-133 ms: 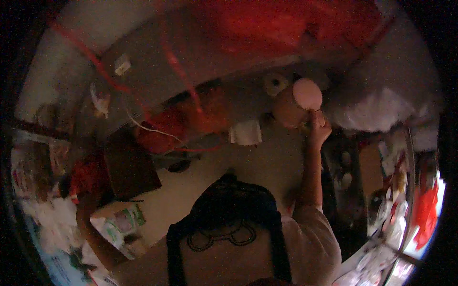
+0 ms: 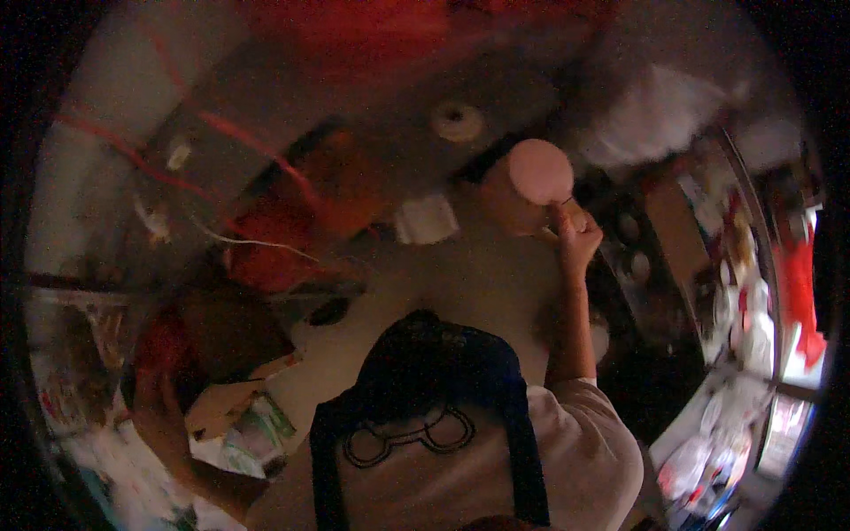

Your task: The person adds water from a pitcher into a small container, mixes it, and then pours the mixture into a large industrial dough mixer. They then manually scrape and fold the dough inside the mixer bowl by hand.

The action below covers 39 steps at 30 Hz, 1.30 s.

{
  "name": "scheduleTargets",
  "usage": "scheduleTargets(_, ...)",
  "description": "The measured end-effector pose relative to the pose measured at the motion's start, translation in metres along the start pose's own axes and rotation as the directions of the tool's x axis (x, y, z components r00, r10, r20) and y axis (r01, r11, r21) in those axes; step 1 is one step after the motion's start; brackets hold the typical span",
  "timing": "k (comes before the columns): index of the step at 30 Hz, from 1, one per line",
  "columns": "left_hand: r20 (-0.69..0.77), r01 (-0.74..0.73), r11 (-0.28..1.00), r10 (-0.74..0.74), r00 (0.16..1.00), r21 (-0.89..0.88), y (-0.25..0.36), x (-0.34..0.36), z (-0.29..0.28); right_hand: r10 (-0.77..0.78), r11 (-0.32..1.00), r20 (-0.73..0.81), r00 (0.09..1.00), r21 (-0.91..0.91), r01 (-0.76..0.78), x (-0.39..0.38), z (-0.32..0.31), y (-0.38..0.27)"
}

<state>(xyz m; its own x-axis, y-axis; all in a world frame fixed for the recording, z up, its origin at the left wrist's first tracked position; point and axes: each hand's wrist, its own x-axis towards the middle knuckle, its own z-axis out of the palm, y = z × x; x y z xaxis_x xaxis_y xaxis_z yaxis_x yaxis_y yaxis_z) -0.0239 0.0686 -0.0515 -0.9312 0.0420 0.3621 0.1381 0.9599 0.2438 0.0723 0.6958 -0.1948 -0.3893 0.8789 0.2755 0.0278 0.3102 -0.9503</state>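
Observation:
My right hand (image 2: 577,232) is raised ahead of me on the right, fingers closed on a cup-shaped pink thing (image 2: 541,172). Its pale round end faces up, and a duller, wider side (image 2: 509,202) shows beneath; dim light and blur hide its exact kind. Far to the left, my left hand (image 2: 159,389) is a dark smear beside a red thing (image 2: 164,341) that looks like a bag or cloth. Whether it touches or grips that red thing cannot be seen.
Ahead lie a white roll (image 2: 457,121), a folded white cloth or paper (image 2: 427,219) and an orange-red bundle (image 2: 283,230). An open cardboard box (image 2: 217,411) is at left. A pale plastic bag (image 2: 655,115) sits far right, near crowded shelves (image 2: 682,230).
The whole view has swung, so the roll, white cloth and red bundle sit farther left. My right hand still holds the pink thing, which appears slightly farther left.

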Motion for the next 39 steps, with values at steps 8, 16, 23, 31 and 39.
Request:
scheduleTargets(8, 0.064, -0.688, -0.051, 0.988, -0.141, -0.724, 0.377, -0.104, 0.079, 0.199, 0.978, -0.111, 0.974, -0.038, -0.204, -0.217, -0.187, -0.035)
scheduleTargets(16, -0.191, -0.210, -0.674, 0.469, -0.862, -0.708, 0.542, -0.342, 0.046, 0.195, 0.909, -0.507, 0.839, -0.228, -0.349, -0.387, -0.365, -0.088)
scheduleTargets(23, -0.381, 0.131, -0.896, 0.046, -0.924, -0.425, 0.573, -0.557, -0.044, 0.120, 0.841, -0.898, 0.422, -0.134, -0.524, -0.517, -0.466, -0.103)
scheduleTargets(31, -0.544, 0.555, -0.786, -0.350, -0.763, -0.273, 0.669, -0.779, -0.145, 0.067, 0.866, -0.997, -0.038, 0.077, -0.495, -0.564, -0.619, -0.129)
scheduleTargets(39, -0.775, 0.768, -0.192, -0.049, -0.630, -0.612, 0.672, -1.009, -0.154, -0.125, 0.866, -0.916, -0.381, 0.087, -0.492, -0.647, -0.749, -0.095)
